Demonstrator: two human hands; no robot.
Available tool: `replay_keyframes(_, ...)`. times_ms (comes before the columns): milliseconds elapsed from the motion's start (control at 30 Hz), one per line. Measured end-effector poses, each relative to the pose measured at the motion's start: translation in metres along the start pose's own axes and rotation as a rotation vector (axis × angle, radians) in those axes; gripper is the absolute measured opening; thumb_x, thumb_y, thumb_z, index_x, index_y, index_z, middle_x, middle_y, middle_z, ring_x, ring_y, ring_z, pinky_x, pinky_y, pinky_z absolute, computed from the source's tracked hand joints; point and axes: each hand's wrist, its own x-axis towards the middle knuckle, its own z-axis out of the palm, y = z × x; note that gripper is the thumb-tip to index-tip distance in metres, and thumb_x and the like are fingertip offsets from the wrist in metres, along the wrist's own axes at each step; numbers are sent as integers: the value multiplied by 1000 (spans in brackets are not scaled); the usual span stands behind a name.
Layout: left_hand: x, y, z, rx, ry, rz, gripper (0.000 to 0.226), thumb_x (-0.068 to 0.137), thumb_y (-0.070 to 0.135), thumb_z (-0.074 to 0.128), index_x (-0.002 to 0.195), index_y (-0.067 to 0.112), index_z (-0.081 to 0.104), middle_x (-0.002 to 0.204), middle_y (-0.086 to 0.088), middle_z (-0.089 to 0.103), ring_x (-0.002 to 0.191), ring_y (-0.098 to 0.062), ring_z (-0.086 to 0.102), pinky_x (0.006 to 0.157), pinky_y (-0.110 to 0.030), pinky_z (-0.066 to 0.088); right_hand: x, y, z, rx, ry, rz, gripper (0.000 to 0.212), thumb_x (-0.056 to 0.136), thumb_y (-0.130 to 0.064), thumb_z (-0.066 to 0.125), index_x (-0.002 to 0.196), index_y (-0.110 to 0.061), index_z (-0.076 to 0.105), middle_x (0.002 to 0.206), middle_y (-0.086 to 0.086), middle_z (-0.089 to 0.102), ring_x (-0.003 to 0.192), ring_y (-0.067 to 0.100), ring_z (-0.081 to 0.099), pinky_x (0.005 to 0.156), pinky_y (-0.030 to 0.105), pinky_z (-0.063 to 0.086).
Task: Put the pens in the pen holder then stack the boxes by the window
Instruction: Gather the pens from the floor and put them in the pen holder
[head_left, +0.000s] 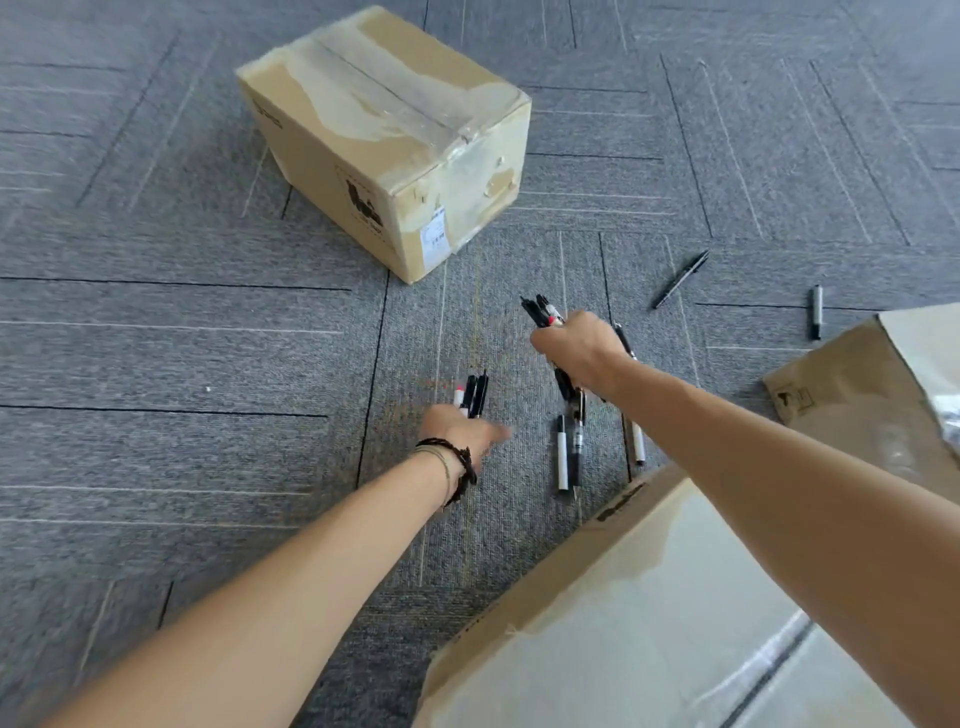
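Near box crowds the arms; left hand and right hand each grip pen bundles, overfull fists may spill some.

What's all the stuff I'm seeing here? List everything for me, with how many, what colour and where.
Cardboard boxes: three, tan, taped. One ahead on the floor, one at the bottom right, one at the right edge.
Loose pens on the carpet: at least five, black or white. One black and one grey far right, the others lying below the right hand.
Held pens: two bunches, black, white, some red-tipped. One bunch in the left hand, one in the right.
Carpet: grey tiles with line pattern.
Bracelets: dark, on the left wrist.
Left hand: grips pens.
Right hand: grips pens.
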Motion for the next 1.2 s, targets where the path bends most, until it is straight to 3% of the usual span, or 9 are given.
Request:
replay_keyframes(100, 2, 5, 30, 215, 5, 117, 42, 68, 35, 87, 64, 16, 49, 62, 8, 45, 61, -19, 59, 66, -39, 59, -16, 18, -26, 37, -48, 58, 8, 87, -15, 52, 79, -13, 50, 66, -1, 47, 56, 12, 39, 50, 20, 34)
replay_keyframes(233, 1, 10, 59, 430, 17, 217, 33, 72, 41, 79, 71, 11, 64, 61, 7, 55, 50, -16, 52, 47, -24, 42, -28, 43, -52, 124, -56, 167, 10, 88, -9, 50, 87, -1, 58, 70, 8, 60, 59, 19, 56, 62, 33, 50)
replay_keyframes(333, -3, 11, 72, 570, 50, 268, 31, 76, 39, 74, 71, 15, 56, 60, 3, 54, 52, -14, 49, 48, -24, 38, -35, 55, -63, 171, -70, 219, 15, 96, -4, 46, 102, 6, 56, 70, 11, 58, 50, 16, 55, 52, 29, 51)
replay_keyframes(467, -13, 15, 80, 767, 89, 371, 30, 82, 38, 67, 65, 17, 54, 58, 3, 55, 49, -14, 49, 44, -24, 34, -36, 62, -64, 110, -18, 175, 22, 94, -10, 51, 74, -5, 57, 63, 10, 61, 48, 20, 59, 49, 30, 53)
replay_keyframes(733, -21, 11, 39, -187, -92, 86, 36, 81, 25, 61, 50, 8, 65, 53, -12, 57, 42, -23, 51, 43, -24, 39, -23, 44, -25, -276, 5, 121, 10, 86, -12, 60, 80, -7, 56, 74, 6, 59, 64, 21, 58, 57, 29, 53)
replay_keyframes(800, -27, 14, 25, -353, -142, 30, 30, 83, 18, 56, 61, -1, 65, 61, -19, 62, 43, -26, 59, 39, -21, 39, -19, 44, -12, -321, -27, 136, 15, 87, -20, 67, 84, -8, 59, 78, 5, 63, 63, 19, 58, 56, 28, 53)
replay_keyframes(933, -32, 16, 4, -466, -191, -19, 25, 88, 10, 49, 100, -10, 59, 63, -17, 65, 45, -25, 65, 40, -27, 51, -16, 48, 10, -402, -84, 190, 27, 86, -30, 78, 84, -8, 62, 82, 3, 68, 60, 14, 57, 52, 24, 49)
replay_keyframes(1100, -30, 12, -7, -402, -161, 29, 7, 83, 1, 56, 76, 1, 54, 61, -12, 54, 44, -21, 65, 39, -23, 50, -14, 46, 14, -342, -188, 228, 30, 82, -31, 84, 83, -7, 65, 74, 2, 68, 55, 12, 54, 55, 26, 49)
replay_keyframes(1200, -29, 13, -2, -364, -118, 44, 9, 83, -1, 65, 83, 2, 57, 64, -9, 53, 40, -16, 62, 40, -22, 50, -13, 47, 6, -249, -236, 221, 20, 87, -18, 74, 81, -2, 63, 66, 3, 61, 46, 12, 48, 47, 23, 44)
